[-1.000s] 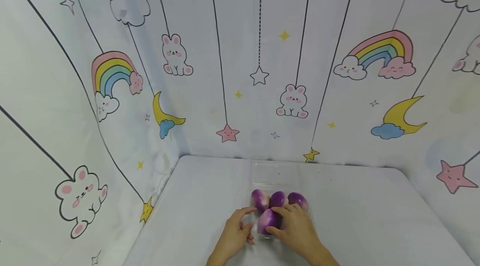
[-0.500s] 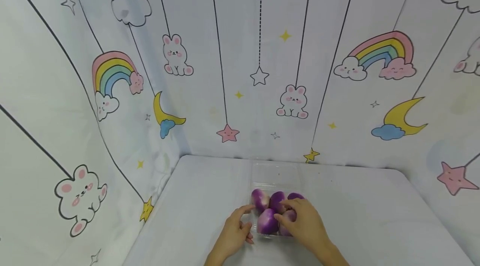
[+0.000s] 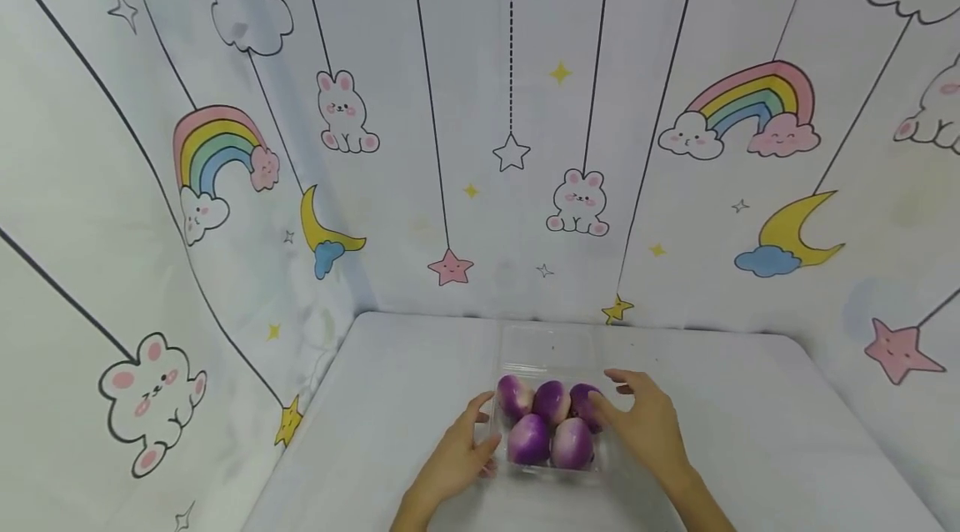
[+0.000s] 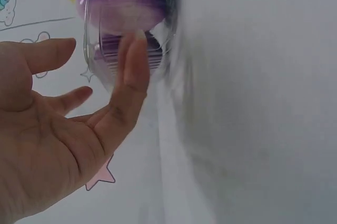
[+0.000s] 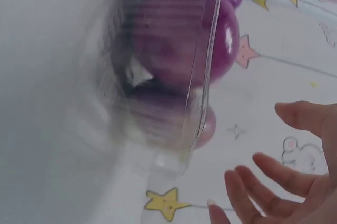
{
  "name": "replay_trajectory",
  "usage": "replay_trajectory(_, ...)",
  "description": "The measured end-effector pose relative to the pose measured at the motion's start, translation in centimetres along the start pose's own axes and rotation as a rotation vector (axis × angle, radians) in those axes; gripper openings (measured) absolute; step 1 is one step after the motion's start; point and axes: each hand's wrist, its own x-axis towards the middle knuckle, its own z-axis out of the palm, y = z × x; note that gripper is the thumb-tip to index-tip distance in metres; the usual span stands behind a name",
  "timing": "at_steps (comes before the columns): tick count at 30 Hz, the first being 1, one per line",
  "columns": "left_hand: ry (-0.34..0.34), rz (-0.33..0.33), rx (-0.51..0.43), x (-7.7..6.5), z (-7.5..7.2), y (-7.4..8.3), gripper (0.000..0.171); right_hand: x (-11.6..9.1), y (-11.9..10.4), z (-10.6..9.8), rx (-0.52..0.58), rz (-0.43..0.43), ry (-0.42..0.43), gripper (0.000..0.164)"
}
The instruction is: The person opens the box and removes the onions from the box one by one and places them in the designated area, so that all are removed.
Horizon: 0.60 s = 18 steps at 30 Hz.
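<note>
Several glossy, roundish purple-and-white vegetables [image 3: 529,439] sit in a clear plastic clamshell box [image 3: 543,472], a row at the back and two in front. My left hand [image 3: 453,455] is at the box's left side, fingers spread and loosely bent; in the left wrist view its fingertips [image 4: 136,50] overlap the clear wall. On the other side my right hand [image 3: 651,424] is held with thumb and fingers apart, gripping nothing. Its thumb overlaps the back-right vegetable [image 3: 583,404] in the head view. In the right wrist view a gap shows between the right fingers [image 5: 247,195] and the box.
The box's clear lid [image 3: 551,346] lies folded back toward the wall. A white table [image 3: 405,382] spreads around it. Behind and to the left hangs a white cloth backdrop [image 3: 510,215] printed with rabbits, stars and rainbows.
My right hand has let go of the front-left vegetable and moved right, off the front-right one, to the box's right side. My left hand has shifted slightly left and its fingers have spread.
</note>
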Motion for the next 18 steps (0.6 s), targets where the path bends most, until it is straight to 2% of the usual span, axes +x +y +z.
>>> replay_trajectory(4,0.004,-0.017,0.038,1.0,-1.3,0.2,0.068,1.4,2.2,-0.6,0.117,0.131,-0.077,0.061)
replay_trajectory(9,0.051,0.006,0.04,3.5,-2.8,0.6,0.058,2.9,5.1,-0.6,0.221,0.306,-0.169,0.066)
replay_trajectory(14,0.092,0.008,0.102,6.1,-3.3,0.5,0.052,3.5,6.9,-0.2,0.37,0.378,-0.227,0.069)
replay_trajectory(18,0.083,0.001,0.128,8.0,-3.3,0.4,0.052,4.1,7.9,0.1,0.472,0.426,-0.276,0.071)
